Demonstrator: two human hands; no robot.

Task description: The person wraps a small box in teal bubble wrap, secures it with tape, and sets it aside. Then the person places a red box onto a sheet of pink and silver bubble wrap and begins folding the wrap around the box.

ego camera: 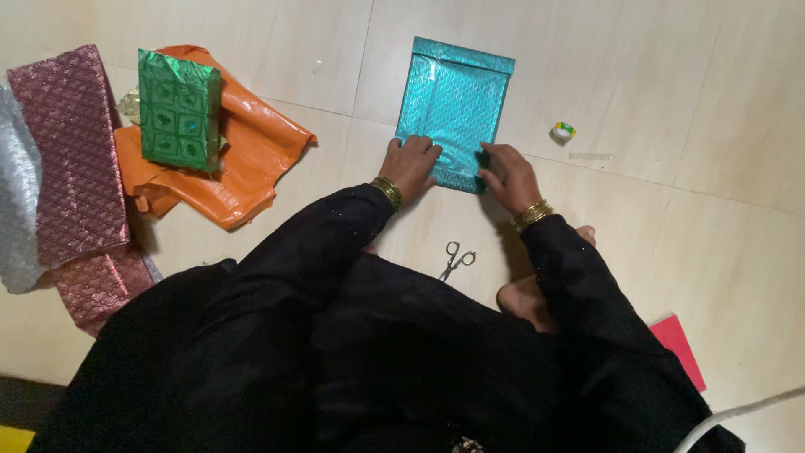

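A flat box wrapped in shiny teal patterned paper (pixel 455 101) lies on the pale floor ahead of me. My left hand (pixel 411 165) presses on its near left corner, fingers curled over the folded paper. My right hand (pixel 508 177) pinches the near right corner of the same wrapping. Both wrists wear gold bangles below black sleeves. Small silver scissors (pixel 455 259) lie on the floor just in front of my lap, between my arms.
A green foil-wrapped box (pixel 179 111) rests on crumpled orange paper (pixel 243 159) at left. Maroon patterned paper (pixel 71 159) and silver paper (pixel 17 193) lie at far left. A small tape roll (pixel 563 131) sits right of the teal box. A red flat thing (pixel 681 348) pokes out at right.
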